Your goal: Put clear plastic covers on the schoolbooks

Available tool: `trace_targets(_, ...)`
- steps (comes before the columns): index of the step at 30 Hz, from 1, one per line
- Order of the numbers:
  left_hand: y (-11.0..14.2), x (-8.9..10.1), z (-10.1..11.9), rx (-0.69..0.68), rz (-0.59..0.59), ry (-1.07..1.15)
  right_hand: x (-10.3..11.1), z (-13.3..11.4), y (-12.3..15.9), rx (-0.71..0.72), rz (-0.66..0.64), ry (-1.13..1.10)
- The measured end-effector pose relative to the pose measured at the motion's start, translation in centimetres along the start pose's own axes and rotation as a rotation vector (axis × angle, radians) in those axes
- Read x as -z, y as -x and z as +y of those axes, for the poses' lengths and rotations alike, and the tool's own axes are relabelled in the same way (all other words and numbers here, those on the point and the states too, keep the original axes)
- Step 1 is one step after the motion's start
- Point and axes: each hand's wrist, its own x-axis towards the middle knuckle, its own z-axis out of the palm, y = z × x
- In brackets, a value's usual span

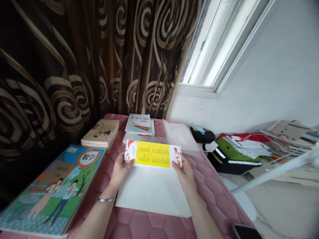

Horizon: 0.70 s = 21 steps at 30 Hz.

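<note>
Between my two hands is a white booklet (153, 155) with a yellow printed panel and orange-red drop shapes at its ends. My left hand (121, 170) grips its left end, thumb on top. On the right end, my right hand (184, 172) has the same hold. A plain whitish sheet (152, 191) extends from under the booklet toward me; whether the two are joined I cannot tell. Just beyond lie pale booklets (138, 124) with a red-and-teal picture. A clear plastic sheet (179, 134) lies behind on the right.
Left on the pink quilted table cover (139, 220) are a stack of illustrated textbooks (54, 189) and a smaller stack of tan books (101, 132). A dark phone-like object (245, 230) lies at the lower right. Beyond the right edge are a green-and-black bag (229, 156) and paper piles (281, 132).
</note>
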Motion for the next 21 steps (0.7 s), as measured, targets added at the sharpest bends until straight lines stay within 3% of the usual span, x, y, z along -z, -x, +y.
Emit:
trace_targets(13,-0.04,-0.21,0.4,0.017,0.024,0.012,0.16,0.45,-0.26,0.026,0.036,0.017)
trace_targets(21,-0.02,0.01,-0.12,-0.02,-0.001,-0.011,0.27,0.23,-0.09,0.019,-0.014,0.031)
